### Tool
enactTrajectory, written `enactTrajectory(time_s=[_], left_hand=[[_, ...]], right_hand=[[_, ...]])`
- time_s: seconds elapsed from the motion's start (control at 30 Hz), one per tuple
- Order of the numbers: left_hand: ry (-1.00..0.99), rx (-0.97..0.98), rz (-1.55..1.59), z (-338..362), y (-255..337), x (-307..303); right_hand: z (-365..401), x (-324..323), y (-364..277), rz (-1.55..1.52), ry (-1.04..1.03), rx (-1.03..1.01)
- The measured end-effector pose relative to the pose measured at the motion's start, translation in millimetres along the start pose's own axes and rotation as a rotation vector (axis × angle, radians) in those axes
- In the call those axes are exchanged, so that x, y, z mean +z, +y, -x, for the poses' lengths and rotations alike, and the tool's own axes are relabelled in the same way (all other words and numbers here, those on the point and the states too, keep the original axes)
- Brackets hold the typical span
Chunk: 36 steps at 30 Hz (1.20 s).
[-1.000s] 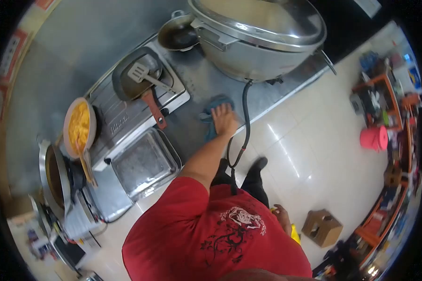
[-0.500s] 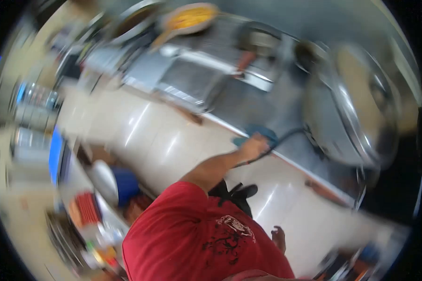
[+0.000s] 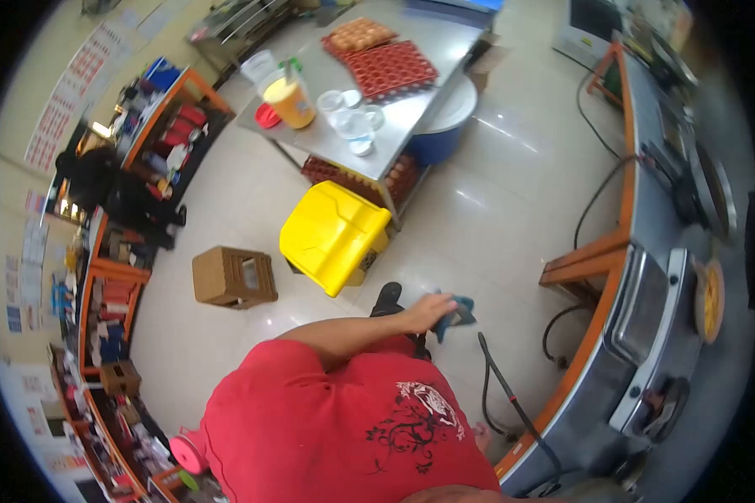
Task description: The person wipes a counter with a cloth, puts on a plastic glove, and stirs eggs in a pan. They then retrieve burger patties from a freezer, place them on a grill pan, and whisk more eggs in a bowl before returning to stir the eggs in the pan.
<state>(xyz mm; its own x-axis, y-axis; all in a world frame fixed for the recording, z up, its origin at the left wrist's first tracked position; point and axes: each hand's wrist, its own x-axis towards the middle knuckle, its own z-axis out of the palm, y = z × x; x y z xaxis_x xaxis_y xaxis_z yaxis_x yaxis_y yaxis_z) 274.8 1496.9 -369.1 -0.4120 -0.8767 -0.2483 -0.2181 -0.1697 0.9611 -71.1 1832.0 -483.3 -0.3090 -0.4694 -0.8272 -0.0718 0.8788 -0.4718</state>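
Observation:
My left hand [image 3: 430, 312] is closed on a bunched teal cloth [image 3: 456, 317] in front of my body, above the tiled floor. The cloth hangs from the fingertips and touches nothing else. At my right side, my right hand [image 3: 481, 435] shows only as a small patch beside the red shirt, and its fingers cannot be made out. Nearest to it is the metal cooking counter [image 3: 553, 453], with a black cable or hose [image 3: 511, 390] hanging along its front edge.
A yellow lidded bin [image 3: 331, 230] and a brown crate [image 3: 236, 277] stand on the floor ahead. Beyond is a steel table [image 3: 444, 101] with red egg trays [image 3: 391, 67] and a yellow-filled jug [image 3: 288, 102]. Orange shelves [image 3: 109, 281] line the left; a person in black [image 3: 113, 193] stands there.
My view has swung left from the stove counter towards the room. My left hand has come away from the counter edge, still holding the cloth.

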Motion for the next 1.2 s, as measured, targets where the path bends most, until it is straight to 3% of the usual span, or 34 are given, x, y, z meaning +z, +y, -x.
enactTrajectory(time_s=[0.1,0.17,0.27,0.4,0.47,0.57,0.67,0.77,0.83,0.87,0.97,1.1,1.2], left_hand=[[0.442,-0.046,0.128,32,-23,-79],[0.754,0.024,0.12,35,-54,-134],[0.799,-0.033,0.181,37,-66,-213],[0.924,-0.038,0.028,30,-82,-292],[1.072,-0.106,-0.003,27,-79,-335],[1.317,-0.041,0.036,19,-64,-389],[1.371,-0.038,-0.281,-5,-82,-444],[1.346,0.141,-0.48,-63,-114,-494],[1.137,0.241,-0.767,-97,-140,-519],[0.983,0.228,-0.873,-109,-148,-528],[0.921,0.142,-1.008,-114,-152,-536],[1.199,-0.21,-0.985,-120,-192,-572],[1.263,-0.268,-0.966,-125,-174,-587]], right_hand=[[-14,11,-59,0.111,-0.009,-0.048],[-27,32,-97,0.057,-0.03,-0.04],[-41,73,-140,0.058,-0.045,-0.022],[-35,122,-196,0.122,-0.058,-0.082],[-15,143,-228,0.197,-0.03,-0.062],[-3,156,-248,0.284,-0.013,-0.047],[2,156,-253,0.243,-0.045,-0.001],[8,155,-258,0.282,-0.006,0.032],[9,161,-263,0.293,0.044,0.039],[10,158,-260,0.274,0.067,0.044],[18,151,-254,0.158,0.114,0.063],[22,154,-235,0.04,0.149,0.044],[53,179,-250,0.038,0.152,0.083]])
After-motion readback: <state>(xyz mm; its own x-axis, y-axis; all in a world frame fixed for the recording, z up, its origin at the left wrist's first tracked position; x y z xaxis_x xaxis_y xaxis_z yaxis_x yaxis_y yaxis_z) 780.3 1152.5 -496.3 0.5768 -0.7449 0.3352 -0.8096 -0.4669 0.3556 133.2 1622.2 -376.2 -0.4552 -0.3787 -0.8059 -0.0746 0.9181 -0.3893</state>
